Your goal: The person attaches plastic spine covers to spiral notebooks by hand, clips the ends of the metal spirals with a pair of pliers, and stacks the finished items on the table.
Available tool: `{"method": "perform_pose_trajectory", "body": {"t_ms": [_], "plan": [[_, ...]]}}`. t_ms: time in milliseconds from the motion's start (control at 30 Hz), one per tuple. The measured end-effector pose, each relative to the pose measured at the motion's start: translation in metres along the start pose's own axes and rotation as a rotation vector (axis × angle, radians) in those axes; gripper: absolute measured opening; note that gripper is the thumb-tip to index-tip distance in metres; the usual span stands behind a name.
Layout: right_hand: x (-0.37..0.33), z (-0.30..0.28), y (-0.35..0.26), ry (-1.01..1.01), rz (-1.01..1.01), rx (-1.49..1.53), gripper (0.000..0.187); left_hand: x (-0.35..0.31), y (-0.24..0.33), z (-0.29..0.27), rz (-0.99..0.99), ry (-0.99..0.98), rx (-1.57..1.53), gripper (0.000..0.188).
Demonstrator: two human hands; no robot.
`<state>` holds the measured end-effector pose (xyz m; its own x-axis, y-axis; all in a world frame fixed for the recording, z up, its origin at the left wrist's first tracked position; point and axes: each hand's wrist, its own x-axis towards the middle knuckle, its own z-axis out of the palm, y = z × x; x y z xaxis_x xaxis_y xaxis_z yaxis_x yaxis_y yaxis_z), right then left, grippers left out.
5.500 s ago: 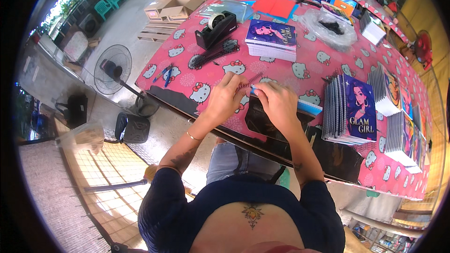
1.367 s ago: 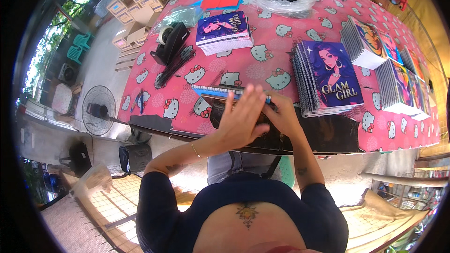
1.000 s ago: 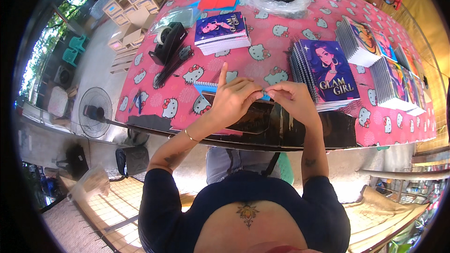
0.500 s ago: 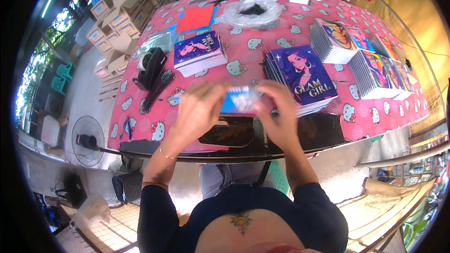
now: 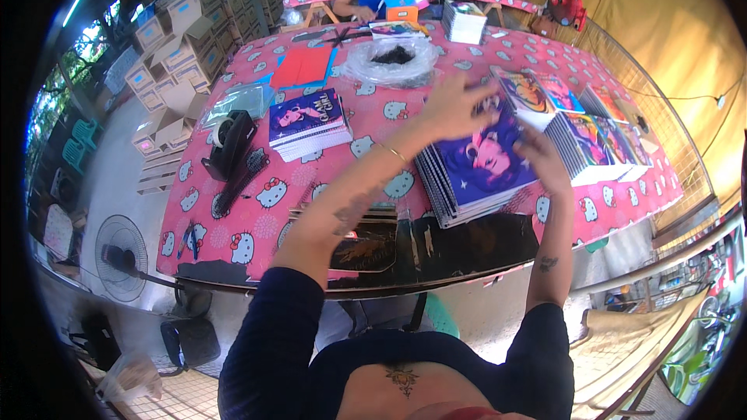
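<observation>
Head view, from the left: a fan (image 5: pixel 120 264) stands on the floor past the edge of my pink patterned table (image 5: pixel 261 225). On the cloth lie two pens (image 5: pixel 188 241), then a black tape dispenser (image 5: pixel 228 148) with dark coils (image 5: pixel 241 184) just beside it. Next comes a short stack of purple notebooks (image 5: pixel 310 126), with red sheets (image 5: pixel 302 68) behind it and a bundle of clear plastic (image 5: pixel 389 62) farther right. My left hand (image 5: pixel 461 113) is loosely open, fingers spread and bent over the far end of the taller notebook stack (image 5: pixel 471 175); blur keeps me from telling whether they press down. That stack's top cover lies upside down to me, near the table's front edge. My right hand (image 5: pixel 547 163), also open, lies along its right side. More notebooks (image 5: pixel 587 140) stand beyond.
</observation>
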<state>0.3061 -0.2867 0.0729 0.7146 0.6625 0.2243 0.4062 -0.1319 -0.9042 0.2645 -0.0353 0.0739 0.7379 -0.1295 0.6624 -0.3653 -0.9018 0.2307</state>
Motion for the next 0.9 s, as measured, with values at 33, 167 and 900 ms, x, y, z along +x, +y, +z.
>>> {"method": "perform_pose_trajectory", "body": {"t_ms": [33, 167, 900], "plan": [[-0.001, -0.007, 0.038, 0.060, -0.115, -0.613, 0.057, -0.014, -0.002, 0.029, -0.065, -0.145, 0.176, 0.066], [-0.011, 0.003, 0.053, 0.143, 0.022, -0.727, 0.051, -0.025, -0.010, 0.036, -0.094, -0.180, 0.183, 0.063], [-0.049, 0.227, -0.022, -0.168, -0.506, 0.056, 0.032, -0.246, -0.175, -0.122, -0.331, 0.068, 0.309, 0.017]]}}
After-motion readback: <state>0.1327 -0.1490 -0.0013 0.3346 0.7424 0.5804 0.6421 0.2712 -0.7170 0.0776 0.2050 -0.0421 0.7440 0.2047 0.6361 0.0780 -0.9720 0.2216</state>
